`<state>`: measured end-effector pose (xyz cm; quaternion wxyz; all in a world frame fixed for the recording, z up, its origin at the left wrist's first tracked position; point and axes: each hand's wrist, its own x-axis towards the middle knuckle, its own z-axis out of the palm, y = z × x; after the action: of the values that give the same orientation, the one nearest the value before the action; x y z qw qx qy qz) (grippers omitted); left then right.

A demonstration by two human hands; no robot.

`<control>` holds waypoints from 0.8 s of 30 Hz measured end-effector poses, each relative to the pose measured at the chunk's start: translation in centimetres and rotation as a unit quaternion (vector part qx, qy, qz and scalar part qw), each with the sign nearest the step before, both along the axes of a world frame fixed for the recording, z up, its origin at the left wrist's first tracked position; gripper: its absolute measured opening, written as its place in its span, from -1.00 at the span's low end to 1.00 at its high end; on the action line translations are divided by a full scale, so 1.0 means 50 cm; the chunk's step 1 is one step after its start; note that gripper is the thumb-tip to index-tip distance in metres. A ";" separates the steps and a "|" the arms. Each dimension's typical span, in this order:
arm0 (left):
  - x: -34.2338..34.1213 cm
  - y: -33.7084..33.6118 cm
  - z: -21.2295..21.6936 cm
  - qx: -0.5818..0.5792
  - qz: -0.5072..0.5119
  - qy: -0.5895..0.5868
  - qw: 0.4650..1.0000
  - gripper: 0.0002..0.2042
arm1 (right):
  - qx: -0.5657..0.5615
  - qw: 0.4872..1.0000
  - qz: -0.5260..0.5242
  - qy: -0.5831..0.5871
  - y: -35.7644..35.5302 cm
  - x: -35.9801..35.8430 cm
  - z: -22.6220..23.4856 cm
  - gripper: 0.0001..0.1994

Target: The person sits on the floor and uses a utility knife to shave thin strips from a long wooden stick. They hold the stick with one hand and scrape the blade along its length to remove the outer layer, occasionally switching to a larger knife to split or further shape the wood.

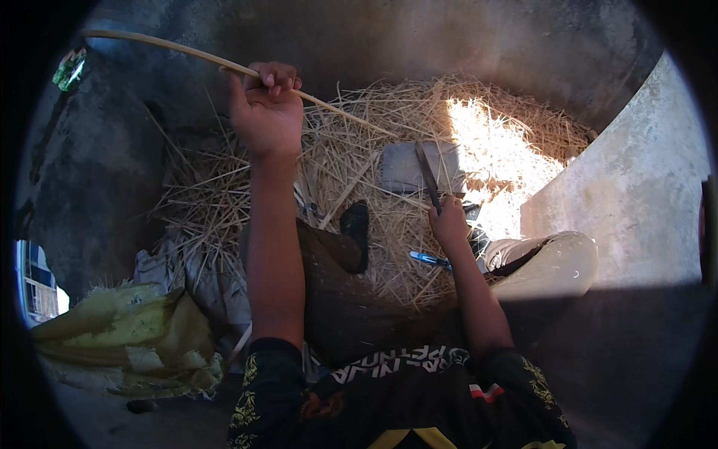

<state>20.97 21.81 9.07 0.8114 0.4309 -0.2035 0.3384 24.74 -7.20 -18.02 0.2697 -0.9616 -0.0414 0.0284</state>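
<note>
My left hand (269,112) is raised at the upper left, its fingers closed round a long, thin, pale strip (164,46) that looks like bamboo or cane. The strip slants down to the right, and its lower end lies near the far edge of a grey, flat block or pad (402,170). A long dark-bladed knife (427,170) is gripped in my right hand (450,221). Its blade points away from me, over the block, apart from the strip. Whether the blade touches the block I cannot tell.
Pale shavings and split strips (336,165) lie heaped around my feet, brightly sunlit at the right. A blue-handled tool (428,259) rests near my right forearm. A torn yellow-green sack (149,337) lies at the lower left. Grey walls (628,172) stand close around.
</note>
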 end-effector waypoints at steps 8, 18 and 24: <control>-0.038 0.008 0.036 -0.123 0.025 -0.021 0.992 -0.39 | -0.254 0.925 0.178 0.219 -0.040 -0.115 -0.226 -0.51; -0.018 0.043 -0.015 -0.194 0.061 -0.029 0.979 -0.58 | -0.206 0.966 0.107 0.113 0.000 -0.087 -0.134 -0.70; 0.019 -0.062 -0.037 -0.059 0.110 0.301 0.946 -0.55 | 0.606 0.759 0.091 0.218 0.040 0.009 0.133 -0.76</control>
<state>21.92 18.73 7.21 0.8166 0.4839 0.1187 0.2913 25.19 -5.22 -11.38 0.7942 -0.5567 -0.0773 0.2310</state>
